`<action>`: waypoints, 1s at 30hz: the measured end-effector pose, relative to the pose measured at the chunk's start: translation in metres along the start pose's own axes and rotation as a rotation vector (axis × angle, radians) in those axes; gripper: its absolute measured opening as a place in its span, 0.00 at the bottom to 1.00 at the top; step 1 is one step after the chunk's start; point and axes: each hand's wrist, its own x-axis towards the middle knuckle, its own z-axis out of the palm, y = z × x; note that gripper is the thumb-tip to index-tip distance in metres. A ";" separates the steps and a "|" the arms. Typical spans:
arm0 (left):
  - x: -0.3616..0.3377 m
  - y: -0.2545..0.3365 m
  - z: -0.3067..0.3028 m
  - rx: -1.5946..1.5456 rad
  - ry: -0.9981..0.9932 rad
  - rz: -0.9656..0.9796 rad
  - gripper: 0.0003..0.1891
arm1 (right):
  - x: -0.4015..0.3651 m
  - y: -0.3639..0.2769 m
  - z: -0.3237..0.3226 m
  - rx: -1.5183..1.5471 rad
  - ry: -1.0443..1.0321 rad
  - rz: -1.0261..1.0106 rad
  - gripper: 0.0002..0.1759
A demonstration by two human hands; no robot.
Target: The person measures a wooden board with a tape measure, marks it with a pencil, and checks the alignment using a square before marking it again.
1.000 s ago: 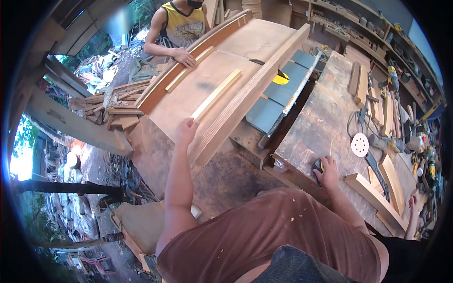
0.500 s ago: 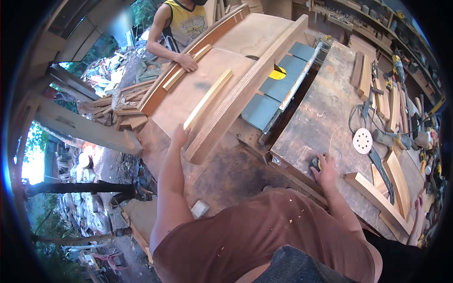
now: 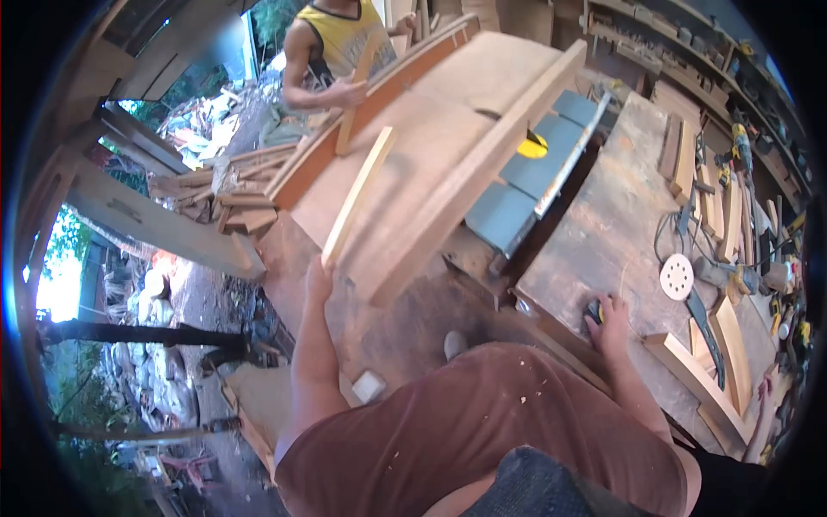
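Observation:
My left hand [image 3: 320, 277] grips the near end of a narrow wooden strip [image 3: 360, 195], which points away from me over the wide plywood table [image 3: 431, 108]. Along this table runs a long thick wooden fence [image 3: 482, 168], to the right of the strip. Down on the worn workbench [image 3: 573, 258], my right hand [image 3: 614, 320] is closed around a small black and yellow tool that looks like a tape measure [image 3: 594, 313]. Across the table a co-worker in a yellow top [image 3: 349, 39] holds a second wooden strip [image 3: 351, 112] tilted up.
Beyond the fence lies a blue-grey saw table [image 3: 508, 202] with a yellow insert [image 3: 533, 146]. A sander with a white disc [image 3: 676, 277] and several wood pieces [image 3: 698, 379] occupy the workbench's right side. Another person's forearm [image 3: 760, 422] shows at far right.
My left hand has moved its strip left, away from the fence, and lifted it. The co-worker has raised the other strip from the table. My right hand stays on the tool.

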 end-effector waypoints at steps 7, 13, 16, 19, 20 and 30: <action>0.072 -0.065 0.028 -0.220 0.077 0.165 0.17 | 0.000 -0.016 0.023 -0.131 0.102 0.238 0.37; 0.160 -0.077 0.032 0.005 0.085 0.181 0.19 | -0.005 -0.039 0.030 -0.213 0.126 0.324 0.37; 0.190 -0.066 0.031 0.091 0.044 0.137 0.20 | -0.010 -0.050 0.031 -0.246 0.134 0.352 0.37; 0.211 -0.049 0.031 0.109 0.017 0.034 0.22 | -0.006 -0.050 0.039 -0.223 0.157 0.386 0.37; 0.216 -0.045 0.033 0.092 0.018 -0.015 0.24 | -0.006 -0.048 0.041 -0.199 0.169 0.414 0.37; 0.258 0.050 -0.037 0.089 0.871 0.260 0.37 | -0.003 -0.054 0.039 -0.340 0.135 0.484 0.36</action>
